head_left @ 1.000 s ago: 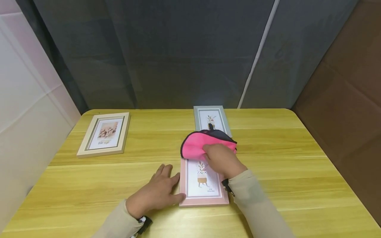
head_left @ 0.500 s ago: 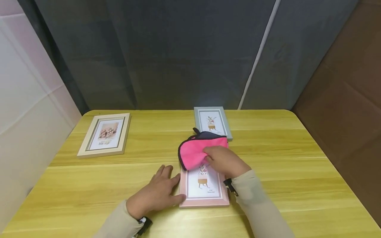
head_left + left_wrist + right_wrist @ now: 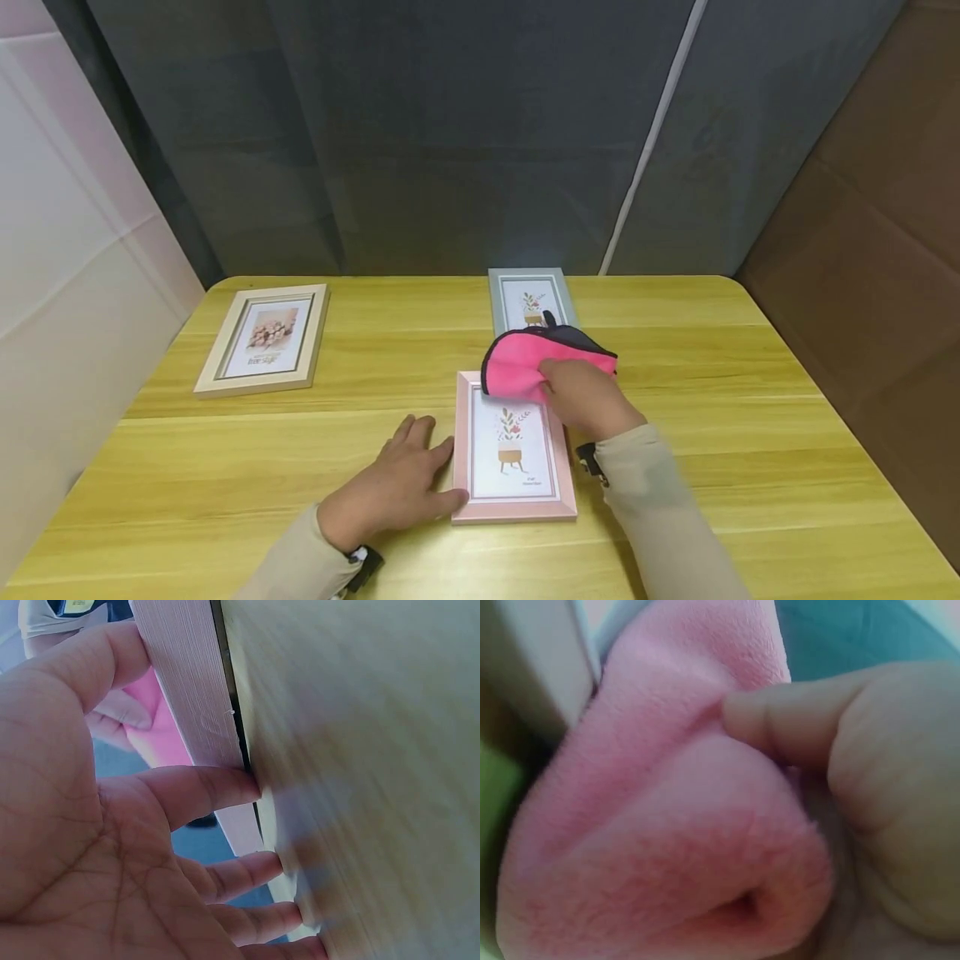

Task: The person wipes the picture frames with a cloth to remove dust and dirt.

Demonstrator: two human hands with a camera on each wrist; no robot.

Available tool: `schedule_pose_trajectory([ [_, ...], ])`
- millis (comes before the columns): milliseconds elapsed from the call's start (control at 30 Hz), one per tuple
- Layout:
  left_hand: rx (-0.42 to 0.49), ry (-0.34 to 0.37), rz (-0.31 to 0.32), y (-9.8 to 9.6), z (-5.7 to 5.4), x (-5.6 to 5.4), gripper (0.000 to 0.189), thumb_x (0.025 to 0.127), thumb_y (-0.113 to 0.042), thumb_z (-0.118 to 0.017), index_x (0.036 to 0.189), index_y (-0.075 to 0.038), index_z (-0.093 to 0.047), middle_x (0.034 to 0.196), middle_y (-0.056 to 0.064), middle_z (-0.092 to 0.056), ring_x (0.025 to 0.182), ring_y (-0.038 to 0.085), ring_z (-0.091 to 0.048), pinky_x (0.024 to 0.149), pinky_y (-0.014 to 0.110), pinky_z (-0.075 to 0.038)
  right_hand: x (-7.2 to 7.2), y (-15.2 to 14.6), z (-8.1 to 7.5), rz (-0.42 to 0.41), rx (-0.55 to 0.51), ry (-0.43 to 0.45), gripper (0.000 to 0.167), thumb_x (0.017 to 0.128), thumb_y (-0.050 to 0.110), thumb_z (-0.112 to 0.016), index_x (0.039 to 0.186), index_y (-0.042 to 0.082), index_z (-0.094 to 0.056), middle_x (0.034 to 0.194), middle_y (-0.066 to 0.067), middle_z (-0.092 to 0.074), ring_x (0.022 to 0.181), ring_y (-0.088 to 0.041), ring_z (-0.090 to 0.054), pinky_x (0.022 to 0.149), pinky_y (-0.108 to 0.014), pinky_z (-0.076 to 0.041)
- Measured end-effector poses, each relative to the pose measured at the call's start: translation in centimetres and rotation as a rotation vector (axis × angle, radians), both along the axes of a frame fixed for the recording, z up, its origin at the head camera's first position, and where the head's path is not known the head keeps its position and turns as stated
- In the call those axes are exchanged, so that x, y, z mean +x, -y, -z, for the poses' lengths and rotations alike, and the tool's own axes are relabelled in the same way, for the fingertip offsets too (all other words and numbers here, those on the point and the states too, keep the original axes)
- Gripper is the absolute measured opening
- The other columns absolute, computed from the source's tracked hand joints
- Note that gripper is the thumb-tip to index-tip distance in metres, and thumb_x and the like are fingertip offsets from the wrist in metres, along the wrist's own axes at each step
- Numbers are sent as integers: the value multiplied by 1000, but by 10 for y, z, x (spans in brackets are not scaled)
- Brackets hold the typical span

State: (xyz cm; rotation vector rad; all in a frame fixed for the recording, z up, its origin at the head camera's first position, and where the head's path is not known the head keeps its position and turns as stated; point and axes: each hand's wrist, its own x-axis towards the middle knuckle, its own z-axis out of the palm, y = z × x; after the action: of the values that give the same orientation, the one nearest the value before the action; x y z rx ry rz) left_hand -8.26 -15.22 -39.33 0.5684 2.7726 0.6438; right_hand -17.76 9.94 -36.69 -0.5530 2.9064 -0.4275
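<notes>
Behind a yellow tabletop [image 3: 750, 408] a dark curtain [image 3: 450, 142] is hanging. The grip of the right hand [image 3: 588, 400] is pinching a pink cloth [image 3: 513, 362] over the far right corner of the pink frame [image 3: 513, 454]; the left hand [image 3: 397, 483], its grip spread, is touching that frame's left side. Beyond the pink frame a grey-blue frame [image 3: 528, 298] is lying, and off to the left a cream frame [image 3: 262, 342].

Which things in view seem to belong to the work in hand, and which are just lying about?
In the work:
pink cloth, held in the right hand
pink picture frame, touched by the left hand

Apparently just lying about:
cream picture frame, on the left of the table
grey picture frame, at the far edge, partly hidden by the cloth
</notes>
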Motion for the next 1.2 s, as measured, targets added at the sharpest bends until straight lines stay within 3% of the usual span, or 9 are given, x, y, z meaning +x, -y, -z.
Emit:
schedule_pose_trajectory([
  [100,2,1,1,0,0,0,78,85,-49,-71,138,5,-54,147,33,-33,137,59,-22,106,70,-26,5,15,2,-46,3,-78,17,100,17,-60,112,8,-68,99,-8,-70,90,-24,-65,84,-42,-53],
  [200,0,-3,4,0,0,0,77,85,-48,-71,138,5,-55,146,33,-33,136,59,-23,106,69,-27,10,29,4,-116,-29,-122,9,99,16,-61,101,10,-67,87,-5,-68,82,-24,-66,76,-42,-53],
  [367,1,-32,16,-1,1,-2,76,85,-46,-71,139,3,-54,145,30,-36,135,60,-24,107,68,-26,15,43,3,-238,-103,-73,9,100,18,-58,101,13,-65,80,1,-64,77,-18,-62,78,-36,-52],
  [500,6,-42,24,0,2,-3,76,85,-46,-71,140,3,-53,145,30,-36,135,60,-24,108,68,-25,16,46,3,-268,-132,-54,8,101,18,-57,96,15,-62,73,5,-57,71,-15,-56,73,-33,-50],
  [600,-6,-15,48,2,1,-3,79,86,-49,-69,143,2,-50,148,31,-33,136,60,-22,109,68,-24,16,46,4,-266,-140,-61,8,100,17,-58,101,15,-65,81,5,-61,76,-14,-58,79,-35,-51],
  [733,-42,99,66,7,-3,-2,88,84,-57,-69,149,-4,-44,156,30,-22,142,56,-12,111,66,-21,17,46,6,-262,-134,-42,24,99,17,-59,120,12,-67,107,0,-69,99,-20,-63,96,-39,-48],
  [900,-76,174,26,10,-6,0,91,81,-66,-68,151,-13,-43,161,26,-13,145,53,-4,108,73,-17,20,48,7,-284,-40,-47,38,96,20,-62,132,8,-63,129,-6,-64,120,-27,-56,108,-41,-38],
  [1033,-113,180,-18,11,-6,1,89,79,-71,-66,149,-20,-48,161,27,-10,145,54,-2,102,79,-14,24,51,6,-357,30,-68,27,96,19,-62,118,7,-71,117,-6,-68,109,-23,-59,103,-39,-40],
  [1200,-145,179,-33,11,-7,3,87,78,-75,-62,149,-28,-48,161,28,-10,144,55,-2,99,82,-15,33,47,0,-417,-50,0,15,97,14,-60,86,13,-70,82,5,-62,80,-15,-58,87,-35,-46],
])
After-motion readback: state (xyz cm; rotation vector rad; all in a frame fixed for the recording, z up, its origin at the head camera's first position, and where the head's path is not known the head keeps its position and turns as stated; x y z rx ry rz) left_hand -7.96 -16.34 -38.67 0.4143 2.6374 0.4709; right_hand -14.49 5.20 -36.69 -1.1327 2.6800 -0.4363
